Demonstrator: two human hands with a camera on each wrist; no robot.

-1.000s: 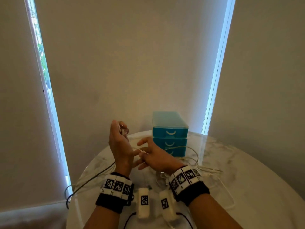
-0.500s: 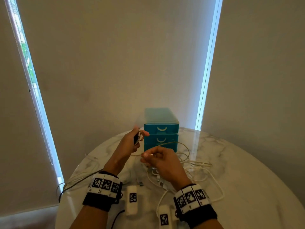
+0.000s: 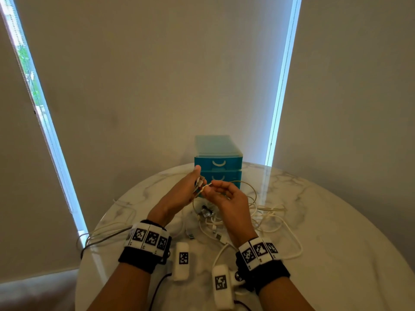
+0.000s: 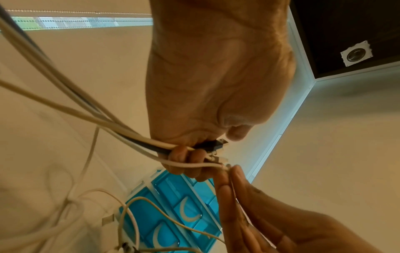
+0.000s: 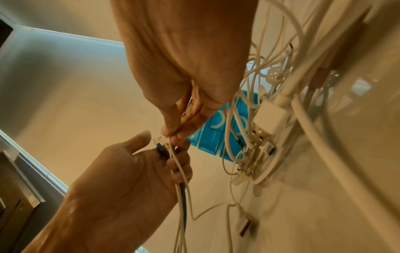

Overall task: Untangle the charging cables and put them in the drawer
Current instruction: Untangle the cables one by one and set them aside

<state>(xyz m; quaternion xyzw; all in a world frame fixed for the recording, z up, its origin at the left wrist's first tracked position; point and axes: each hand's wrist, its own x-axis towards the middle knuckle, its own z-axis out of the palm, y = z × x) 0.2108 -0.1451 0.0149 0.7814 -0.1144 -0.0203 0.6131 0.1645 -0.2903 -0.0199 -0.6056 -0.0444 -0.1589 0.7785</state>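
Note:
Above the round marble table (image 3: pixel 336 243), my left hand (image 3: pixel 197 182) grips a bundle of cable ends (image 4: pixel 129 137), several white and one dark, with plugs sticking out past the fingers. My right hand (image 3: pixel 207 188) pinches one thin white cable end (image 5: pixel 171 149) right against the left fingers (image 5: pixel 179 164). A tangle of white cables (image 3: pixel 258 212) with plugs and a white adapter (image 5: pixel 270 116) lies under and right of the hands. The blue three-drawer unit (image 3: pixel 219 163) stands just behind the hands, all drawers shut.
Cables from the bundle trail over the table's left edge (image 3: pixel 101 239). Two white marker-tagged blocks (image 3: pixel 183 261) hang by my wrists above the near table. Closed blinds and a wall stand behind the drawer unit.
My left hand has come down and rightward with its cable ends to just in front of the drawers. My right hand rose to meet it and now pinches a white cable end.

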